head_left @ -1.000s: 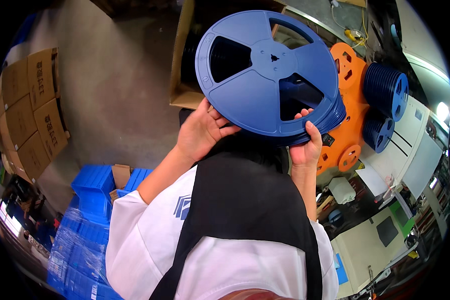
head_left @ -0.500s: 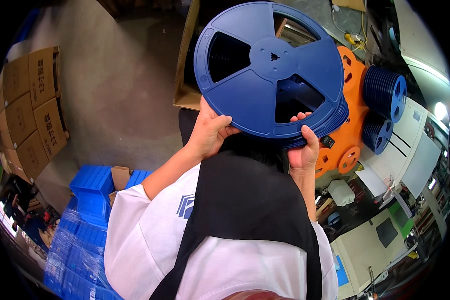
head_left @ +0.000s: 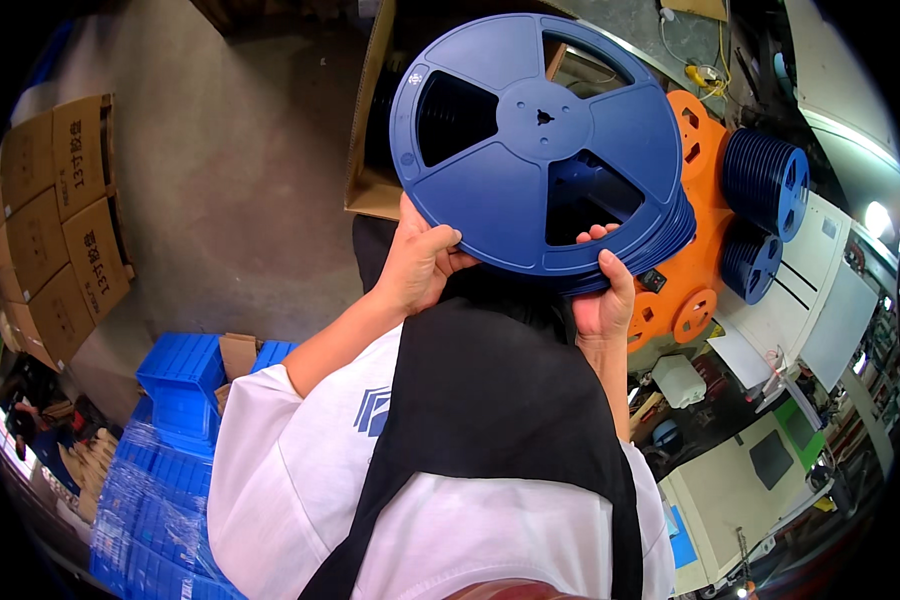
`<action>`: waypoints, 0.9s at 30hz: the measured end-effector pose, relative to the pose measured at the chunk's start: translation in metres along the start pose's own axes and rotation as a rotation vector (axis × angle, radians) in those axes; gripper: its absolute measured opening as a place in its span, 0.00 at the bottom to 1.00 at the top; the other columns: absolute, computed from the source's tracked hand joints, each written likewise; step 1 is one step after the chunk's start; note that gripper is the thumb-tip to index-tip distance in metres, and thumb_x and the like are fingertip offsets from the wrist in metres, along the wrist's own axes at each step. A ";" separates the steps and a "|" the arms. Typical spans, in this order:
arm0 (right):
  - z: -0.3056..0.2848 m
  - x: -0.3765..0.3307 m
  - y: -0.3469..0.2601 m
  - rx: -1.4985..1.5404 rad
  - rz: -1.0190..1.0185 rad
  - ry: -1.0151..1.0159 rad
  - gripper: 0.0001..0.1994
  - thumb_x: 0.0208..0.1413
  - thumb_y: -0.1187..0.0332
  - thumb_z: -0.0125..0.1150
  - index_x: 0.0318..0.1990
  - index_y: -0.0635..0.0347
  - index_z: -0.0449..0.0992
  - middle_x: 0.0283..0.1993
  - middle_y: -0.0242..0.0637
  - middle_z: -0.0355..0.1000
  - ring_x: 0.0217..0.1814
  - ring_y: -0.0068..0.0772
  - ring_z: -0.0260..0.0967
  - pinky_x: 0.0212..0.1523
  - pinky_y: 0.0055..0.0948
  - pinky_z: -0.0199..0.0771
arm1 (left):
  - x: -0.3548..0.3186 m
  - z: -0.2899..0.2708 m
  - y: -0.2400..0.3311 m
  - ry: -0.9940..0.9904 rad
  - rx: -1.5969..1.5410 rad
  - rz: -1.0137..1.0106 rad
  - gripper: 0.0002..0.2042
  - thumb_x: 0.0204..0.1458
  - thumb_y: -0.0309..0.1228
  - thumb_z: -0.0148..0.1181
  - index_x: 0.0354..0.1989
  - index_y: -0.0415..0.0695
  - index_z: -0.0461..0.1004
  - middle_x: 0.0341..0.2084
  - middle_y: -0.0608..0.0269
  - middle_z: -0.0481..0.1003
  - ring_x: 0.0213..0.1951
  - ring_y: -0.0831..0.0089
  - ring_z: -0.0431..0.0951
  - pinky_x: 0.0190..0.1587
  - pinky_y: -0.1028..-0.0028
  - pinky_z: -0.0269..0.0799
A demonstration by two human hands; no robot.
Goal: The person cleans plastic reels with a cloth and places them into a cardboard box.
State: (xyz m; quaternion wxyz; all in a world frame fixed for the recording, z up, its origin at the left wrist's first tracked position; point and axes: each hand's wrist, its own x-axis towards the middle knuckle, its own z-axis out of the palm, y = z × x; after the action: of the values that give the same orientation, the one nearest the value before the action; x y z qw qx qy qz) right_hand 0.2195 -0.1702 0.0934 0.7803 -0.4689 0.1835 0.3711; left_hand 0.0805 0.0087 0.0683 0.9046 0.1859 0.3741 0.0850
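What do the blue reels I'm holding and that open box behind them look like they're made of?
Blue reels: likely moulded plastic, matt with a soft sheen, uniform colour, crisp cut-out windows. Open box: corrugated cardboard by its look, dull brown with a raw flap edge.

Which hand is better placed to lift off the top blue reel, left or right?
Probably the right hand: its fingertips curl over the reel stack's lower rim beside an open window. The left hand grips the stack's edge from below, seemingly carrying it.
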 end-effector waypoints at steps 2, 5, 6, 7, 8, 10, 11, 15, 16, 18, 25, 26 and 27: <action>0.000 0.000 0.000 0.000 0.005 0.003 0.20 0.45 0.79 0.58 0.49 0.61 0.68 0.45 0.41 0.71 0.51 0.40 0.68 0.56 0.42 0.69 | -0.001 0.002 0.000 0.023 0.021 -0.001 0.32 0.45 0.19 0.42 0.62 0.50 0.43 0.53 0.54 0.61 0.48 0.64 0.74 0.45 0.62 0.77; 0.000 0.000 0.000 -0.008 0.010 0.004 0.20 0.45 0.79 0.58 0.49 0.61 0.68 0.46 0.41 0.71 0.51 0.40 0.68 0.56 0.42 0.69 | 0.000 0.000 -0.001 0.022 -0.005 -0.019 0.32 0.46 0.17 0.42 0.60 0.51 0.41 0.51 0.53 0.60 0.46 0.65 0.74 0.43 0.62 0.78; 0.000 -0.001 0.000 -0.011 0.010 0.002 0.20 0.45 0.79 0.58 0.49 0.61 0.68 0.46 0.41 0.71 0.51 0.40 0.68 0.56 0.42 0.69 | 0.000 0.000 -0.001 0.027 -0.007 -0.019 0.32 0.46 0.17 0.42 0.60 0.51 0.41 0.51 0.53 0.60 0.46 0.65 0.74 0.43 0.62 0.78; 0.001 -0.001 0.000 -0.014 0.009 0.001 0.20 0.45 0.79 0.58 0.49 0.61 0.68 0.46 0.41 0.71 0.51 0.40 0.68 0.56 0.42 0.69 | 0.000 0.000 0.000 0.031 -0.008 -0.021 0.32 0.46 0.18 0.42 0.60 0.51 0.41 0.51 0.53 0.60 0.46 0.65 0.74 0.43 0.62 0.78; 0.001 -0.001 0.001 -0.012 0.009 0.001 0.20 0.45 0.79 0.58 0.49 0.61 0.68 0.46 0.41 0.71 0.51 0.40 0.68 0.56 0.42 0.69 | 0.000 0.000 0.000 0.035 -0.009 -0.023 0.32 0.46 0.18 0.42 0.60 0.51 0.41 0.51 0.53 0.60 0.46 0.65 0.74 0.43 0.62 0.79; 0.001 -0.002 0.002 -0.009 0.009 0.001 0.20 0.45 0.79 0.58 0.49 0.61 0.68 0.46 0.41 0.71 0.52 0.40 0.68 0.56 0.42 0.69 | 0.000 -0.003 0.001 -0.011 -0.017 0.001 0.32 0.45 0.19 0.42 0.61 0.51 0.41 0.51 0.54 0.60 0.46 0.65 0.74 0.42 0.62 0.79; 0.001 -0.002 0.002 -0.008 0.008 0.000 0.20 0.45 0.79 0.58 0.50 0.61 0.68 0.46 0.41 0.71 0.52 0.40 0.68 0.56 0.42 0.69 | 0.000 -0.004 0.001 -0.034 -0.021 0.013 0.32 0.45 0.19 0.42 0.61 0.51 0.41 0.51 0.54 0.60 0.46 0.65 0.74 0.42 0.62 0.79; 0.004 -0.003 0.003 -0.001 0.000 0.031 0.20 0.44 0.79 0.59 0.48 0.60 0.68 0.44 0.42 0.72 0.50 0.40 0.69 0.55 0.41 0.69 | -0.001 -0.005 0.001 -0.030 0.012 0.014 0.33 0.45 0.21 0.43 0.61 0.51 0.40 0.52 0.54 0.60 0.46 0.63 0.74 0.43 0.62 0.79; 0.004 -0.003 0.003 0.001 -0.004 0.048 0.20 0.43 0.79 0.60 0.47 0.60 0.69 0.43 0.42 0.72 0.49 0.41 0.70 0.54 0.41 0.70 | 0.000 -0.006 -0.001 -0.027 0.031 0.011 0.31 0.48 0.22 0.43 0.61 0.51 0.40 0.52 0.54 0.60 0.46 0.62 0.74 0.43 0.61 0.78; -0.001 -0.004 0.002 0.006 0.001 0.031 0.20 0.45 0.79 0.58 0.49 0.61 0.68 0.45 0.41 0.71 0.51 0.40 0.68 0.56 0.42 0.69 | 0.001 -0.004 -0.004 -0.009 0.029 0.000 0.28 0.52 0.26 0.45 0.61 0.50 0.41 0.53 0.53 0.61 0.47 0.62 0.74 0.43 0.60 0.78; -0.013 0.002 -0.008 -0.017 0.044 -0.002 0.20 0.46 0.80 0.57 0.50 0.61 0.67 0.47 0.41 0.71 0.52 0.40 0.68 0.56 0.42 0.68 | 0.004 -0.004 -0.016 0.062 -0.162 0.055 0.18 0.60 0.35 0.47 0.56 0.46 0.54 0.49 0.55 0.68 0.46 0.67 0.75 0.44 0.60 0.77; -0.014 0.005 -0.010 -0.068 0.041 -0.010 0.20 0.45 0.79 0.57 0.50 0.61 0.67 0.47 0.41 0.70 0.52 0.40 0.68 0.56 0.43 0.68 | 0.002 -0.005 -0.020 0.089 -0.177 0.101 0.17 0.60 0.34 0.47 0.55 0.45 0.57 0.47 0.56 0.69 0.46 0.67 0.75 0.44 0.61 0.76; -0.016 0.006 -0.015 -0.084 0.070 -0.015 0.21 0.45 0.79 0.57 0.50 0.61 0.67 0.48 0.41 0.70 0.53 0.40 0.67 0.57 0.43 0.67 | 0.001 -0.006 -0.027 0.084 -0.181 0.124 0.16 0.60 0.34 0.47 0.55 0.45 0.58 0.47 0.57 0.70 0.45 0.68 0.75 0.44 0.61 0.77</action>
State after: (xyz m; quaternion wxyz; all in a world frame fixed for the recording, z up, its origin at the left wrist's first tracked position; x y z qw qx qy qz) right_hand 0.2364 -0.1862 0.0905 0.7477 -0.4918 0.1783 0.4091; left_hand 0.0773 -0.0142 0.0526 0.8942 0.1226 0.3902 0.1817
